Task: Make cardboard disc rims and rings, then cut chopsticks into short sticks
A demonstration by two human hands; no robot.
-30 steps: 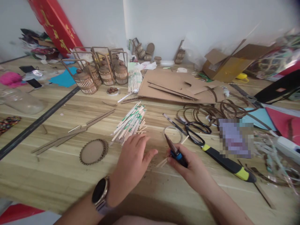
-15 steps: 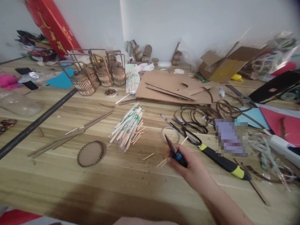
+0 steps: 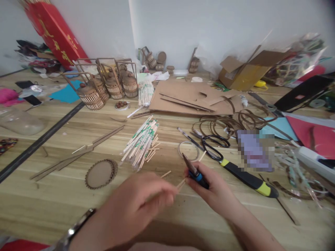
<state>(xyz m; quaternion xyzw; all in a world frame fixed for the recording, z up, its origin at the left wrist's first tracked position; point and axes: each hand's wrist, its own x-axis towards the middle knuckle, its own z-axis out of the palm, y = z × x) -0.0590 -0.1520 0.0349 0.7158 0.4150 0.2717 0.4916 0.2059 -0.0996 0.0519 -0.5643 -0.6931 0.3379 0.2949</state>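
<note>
My right hand [image 3: 209, 183] is closed around a pair of pliers [image 3: 192, 167] with dark pointed jaws and a blue-and-black handle. A thin wooden stick [image 3: 202, 156] pokes out past the same hand, and pale stick ends [image 3: 181, 183] show at its fingertips. My left hand [image 3: 141, 198], blurred, comes in from the lower left with thumb and fingers slightly apart. Its fingertips are close to those stick ends; contact cannot be made out. A short cut stick [image 3: 165, 174] lies just beyond it. Paper-wrapped chopsticks [image 3: 140, 143] are heaped behind my left hand, with several bare sticks beside them.
Round corrugated cardboard discs [image 3: 101, 174] and cardboard strips [image 3: 75, 155] lie at left. Black-handled scissors [image 3: 213, 146], a black-and-yellow handled tool [image 3: 246, 177] and a tape ring [image 3: 188, 150] are right. Small lidded baskets [image 3: 91, 97], flat cardboard [image 3: 193, 97] and a carton [image 3: 243, 75] stand behind.
My left hand has come into view from the lower left and reached toward the sticks by my right hand. The right hand still grips the pliers. The view has shifted slightly.
</note>
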